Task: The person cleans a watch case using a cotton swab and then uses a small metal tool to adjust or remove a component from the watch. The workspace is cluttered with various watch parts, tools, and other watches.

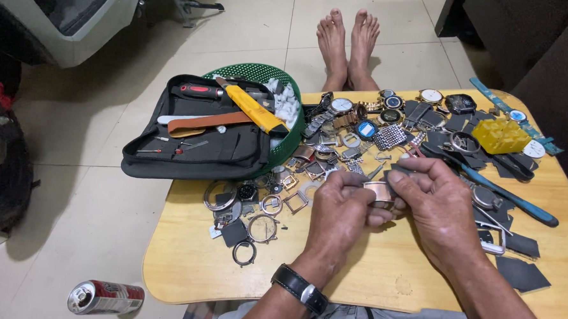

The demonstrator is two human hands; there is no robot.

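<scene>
My left hand [340, 213] and my right hand [436, 207] meet over the middle of a low wooden table [381, 278]. Together they pinch a small silver metal watch part [379, 192] between the fingertips. A black wristwatch [301, 288] is on my left wrist. Just beyond the hands lies a heap of watch cases, metal bracelets and dials [362, 128]. Loose bezels and rings [262, 227] lie to the left of my left hand.
An open black tool pouch [195, 143] with a red-handled screwdriver and a yellow cutter [254, 108] lies over a green basket [262, 72]. A yellow plastic box [500, 135], a blue-handled tool [518, 201] and dark pads [521, 275] sit right. A drink can [105, 297] lies on the tiled floor.
</scene>
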